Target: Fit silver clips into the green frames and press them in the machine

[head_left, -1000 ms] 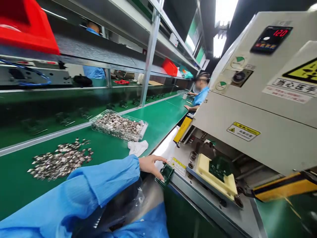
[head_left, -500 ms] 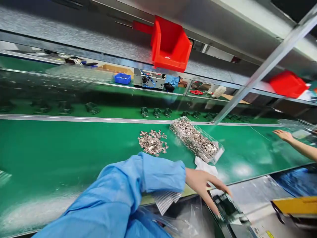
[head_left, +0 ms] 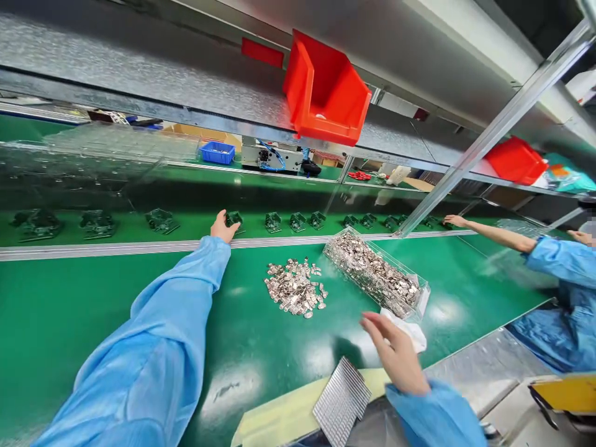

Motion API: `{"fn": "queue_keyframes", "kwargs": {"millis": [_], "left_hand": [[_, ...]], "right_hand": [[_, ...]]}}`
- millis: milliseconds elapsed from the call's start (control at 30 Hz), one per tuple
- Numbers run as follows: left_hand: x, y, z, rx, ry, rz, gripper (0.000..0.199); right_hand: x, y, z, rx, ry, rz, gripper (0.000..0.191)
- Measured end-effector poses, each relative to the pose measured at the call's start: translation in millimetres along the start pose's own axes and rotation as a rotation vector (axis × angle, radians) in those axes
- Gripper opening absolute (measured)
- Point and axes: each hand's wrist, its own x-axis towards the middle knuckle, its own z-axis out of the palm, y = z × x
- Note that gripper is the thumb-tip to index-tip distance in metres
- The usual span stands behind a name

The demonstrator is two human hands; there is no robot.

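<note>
My left hand point(head_left: 223, 228) reaches past the metal rail, thumb and fingers closed around a small green circuit board assembly point(head_left: 234, 219) on the far green strip. Similar assemblies point(head_left: 272, 221) stand in a row on both sides of it. Over the near front of the table, my right hand point(head_left: 398, 351) is slightly blurred, its fingertips drawn together; anything between them is too small to make out. Beyond it lies a loose pile of small silvery metal pieces point(head_left: 295, 288). A clear tray point(head_left: 423, 304) full of such pieces sits to the right, beside a crumpled white cloth or paper point(head_left: 412, 332).
A ridged silver sheet point(head_left: 342, 400) rests on a yellow sheet point(head_left: 274, 416) at the near edge. A red bin point(head_left: 335, 118) hangs from the shelf overhead. A slanted metal post point(head_left: 484, 139) rises at right. A co-worker's hand point(head_left: 456, 221) reaches to the far strip.
The left arm has swung from the device at lower right to the far strip, where its hand now grips a board assembly. My right hand has come into view. The co-worker's hand has moved to the strip.
</note>
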Motion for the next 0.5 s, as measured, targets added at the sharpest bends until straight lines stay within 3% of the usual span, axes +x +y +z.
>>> {"fn": "queue_keyframes", "kwargs": {"millis": [67,133,200,300,400,500], "left_hand": [[-1.9,-11.4,0.6,0.037,0.012,0.019,0.074],[-8.6,-24.0,-11.2,0.076,0.039,0.057,0.069],[-14.7,-38.2,-38.2,0.133,0.112,0.078,0.058],[-17.0,-57.7,-95.2,0.263,0.274,0.038,0.05],[-8.9,-69.8,-140.7,0.385,0.358,-0.027,0.068],[9.8,-75.1,-155.6,0.449,0.347,-0.069,0.097]], "right_hand": [[46.3,-28.2,35.5,-0.051,-0.142,-0.004,0.025],[86.2,-45.5,65.9,-0.116,-0.163,0.006,0.019],[116.6,-53.0,90.3,-0.186,-0.162,0.028,0.012],[146.0,-56.1,117.0,-0.286,-0.178,0.068,0.005],[162.5,-57.5,132.0,-0.342,-0.21,0.081,0.012],[166.8,-56.8,132.6,-0.337,-0.234,0.069,0.011]]}}
